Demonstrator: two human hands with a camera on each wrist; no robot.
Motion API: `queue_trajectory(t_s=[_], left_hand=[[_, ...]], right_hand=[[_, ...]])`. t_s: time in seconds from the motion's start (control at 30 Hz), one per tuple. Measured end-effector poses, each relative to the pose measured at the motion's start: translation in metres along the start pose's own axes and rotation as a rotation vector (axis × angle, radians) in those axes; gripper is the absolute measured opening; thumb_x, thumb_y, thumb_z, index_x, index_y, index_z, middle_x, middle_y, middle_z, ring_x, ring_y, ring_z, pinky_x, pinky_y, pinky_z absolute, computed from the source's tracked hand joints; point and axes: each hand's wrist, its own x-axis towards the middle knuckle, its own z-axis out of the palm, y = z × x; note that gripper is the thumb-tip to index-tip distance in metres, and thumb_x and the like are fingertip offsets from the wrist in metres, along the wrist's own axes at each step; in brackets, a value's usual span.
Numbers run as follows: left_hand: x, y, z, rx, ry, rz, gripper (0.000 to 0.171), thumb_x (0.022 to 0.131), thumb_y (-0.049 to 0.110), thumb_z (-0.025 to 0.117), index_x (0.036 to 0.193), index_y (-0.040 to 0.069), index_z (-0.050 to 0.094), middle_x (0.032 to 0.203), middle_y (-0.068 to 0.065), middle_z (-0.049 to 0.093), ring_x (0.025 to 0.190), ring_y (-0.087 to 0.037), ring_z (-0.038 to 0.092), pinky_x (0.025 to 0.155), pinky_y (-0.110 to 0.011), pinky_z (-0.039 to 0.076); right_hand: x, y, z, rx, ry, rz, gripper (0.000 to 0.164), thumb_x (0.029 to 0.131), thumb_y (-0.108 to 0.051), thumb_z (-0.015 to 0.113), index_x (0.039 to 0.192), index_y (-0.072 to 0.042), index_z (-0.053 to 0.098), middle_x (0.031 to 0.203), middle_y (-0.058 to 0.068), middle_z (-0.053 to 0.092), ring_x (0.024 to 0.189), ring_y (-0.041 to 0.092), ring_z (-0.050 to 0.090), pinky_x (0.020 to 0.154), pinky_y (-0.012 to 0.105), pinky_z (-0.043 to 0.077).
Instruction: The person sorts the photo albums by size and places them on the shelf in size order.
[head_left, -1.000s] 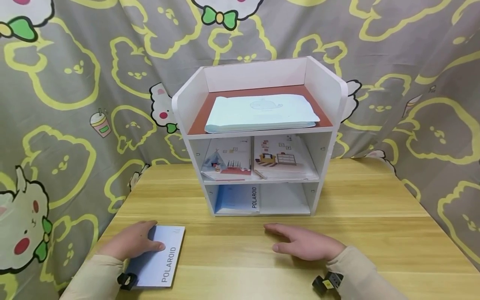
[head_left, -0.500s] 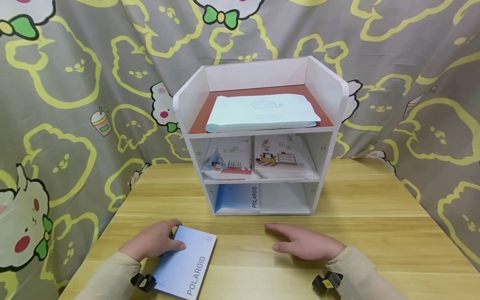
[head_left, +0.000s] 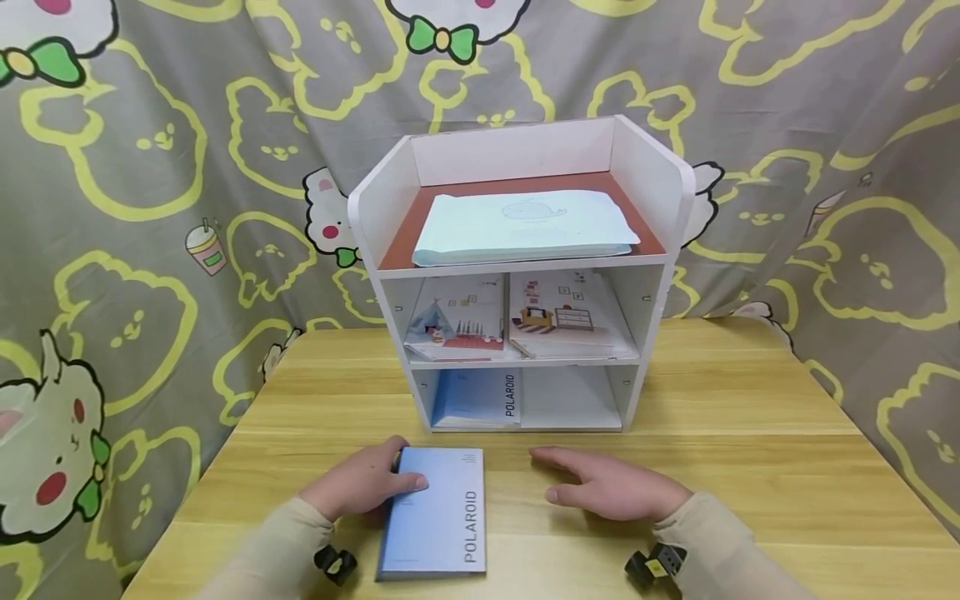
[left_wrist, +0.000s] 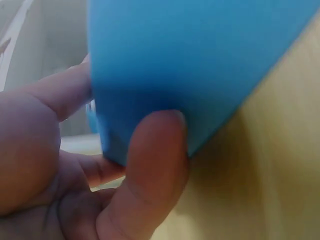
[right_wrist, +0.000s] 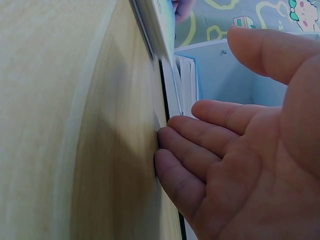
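Note:
A blue book point(head_left: 442, 517) with POLAROID on its cover is at the front middle of the table. My left hand point(head_left: 367, 482) grips it by its left edge, thumb over the cover. In the left wrist view the thumb point(left_wrist: 155, 170) presses on the blue cover point(left_wrist: 190, 60), and fingers reach around the far side. To the right, my right hand point(head_left: 611, 485) holds nothing; its fingers are extended and the thumb is apart. The right wrist view shows those fingers point(right_wrist: 200, 150) low by the wooden surface, with the book's edge point(right_wrist: 155, 30) beyond.
A white shelf unit point(head_left: 517, 364) stands behind the hands. On its top lies a pale whale-printed packet point(head_left: 525, 225). Illustrated books point(head_left: 566, 321) fill the middle level. Another blue POLAROID book point(head_left: 476, 396) lies at lower left, beside bare shelf board point(head_left: 570, 400). A patterned curtain point(head_left: 262, 192) hangs behind.
My left hand has slid the blue book rightward from the table's left side to the middle, turning it along the way. The right hand has stayed put.

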Motion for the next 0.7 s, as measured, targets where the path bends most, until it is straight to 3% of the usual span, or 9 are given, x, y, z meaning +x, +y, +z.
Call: queue_trajectory(t_s=[0.2, 0.43, 0.7], left_hand=[[0.014, 0.030, 0.031, -0.152, -0.026, 0.117, 0.076, 0.090, 0.052, 0.072, 0.141, 0.002, 0.048, 0.099, -0.014, 0.064, 0.055, -0.021, 0.062, 0.048, -0.038, 0.053], [0.024, 0.057, 0.047, -0.153, -0.004, 0.171, 0.076, 0.090, 0.051, 0.073, 0.143, 0.001, 0.047, 0.096, -0.012, 0.063, 0.048, -0.021, 0.061, 0.044, -0.038, 0.053], [0.030, 0.071, 0.057, -0.186, 0.021, 0.164, 0.082, 0.089, 0.054, 0.073, 0.145, 0.001, 0.045, 0.095, -0.012, 0.063, 0.049, -0.021, 0.061, 0.045, -0.038, 0.053]], right_hand=[[-0.002, 0.000, -0.002, -0.008, 0.031, -0.006, 0.063, 0.103, -0.044, 0.055, 0.154, -0.009, 0.043, 0.154, 0.008, 0.046, 0.141, 0.033, 0.041, 0.114, 0.057, 0.031], [-0.010, -0.002, -0.015, -0.049, 0.050, 0.001, 0.063, 0.103, -0.043, 0.056, 0.150, -0.003, 0.047, 0.150, 0.015, 0.050, 0.137, 0.037, 0.046, 0.110, 0.060, 0.035], [-0.011, 0.003, -0.023, -0.046, 0.063, 0.002, 0.061, 0.103, -0.043, 0.057, 0.147, -0.002, 0.051, 0.143, 0.014, 0.057, 0.131, 0.035, 0.052, 0.107, 0.058, 0.040]])
